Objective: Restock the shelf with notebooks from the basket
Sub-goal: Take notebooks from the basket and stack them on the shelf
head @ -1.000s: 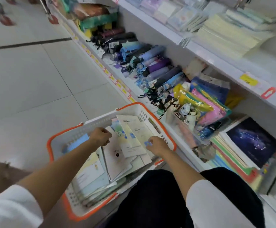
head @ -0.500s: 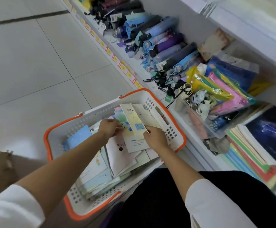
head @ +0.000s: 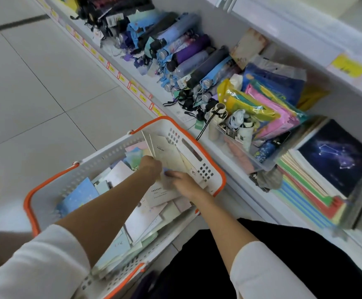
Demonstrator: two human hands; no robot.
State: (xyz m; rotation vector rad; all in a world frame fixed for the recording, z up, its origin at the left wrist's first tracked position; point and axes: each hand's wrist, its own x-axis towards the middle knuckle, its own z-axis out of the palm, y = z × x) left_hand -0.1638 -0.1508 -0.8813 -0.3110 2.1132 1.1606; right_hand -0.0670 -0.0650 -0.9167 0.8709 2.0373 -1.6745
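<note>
**Now both hands grip the notebooks**

Since half a second ago the left hand (head: 151, 169) has slid right off the pile (head: 145, 219) to meet the right hand (head: 182, 183). The pale notebooks (head: 169, 156) clamped between them stand steeper, fanned against the far right corner of the basket (head: 102, 157), at the centre of the frame. The left fingers curl onto the bundle's left edge, and the right thumb presses its bottom. The right fingers are hidden under the covers, the print is too blurred to read, and I cannot tell how many are held. Along the right runs the shelf (head: 154, 82). Its stack (head: 335, 156) smears into blur at the frame's edge.
</note>
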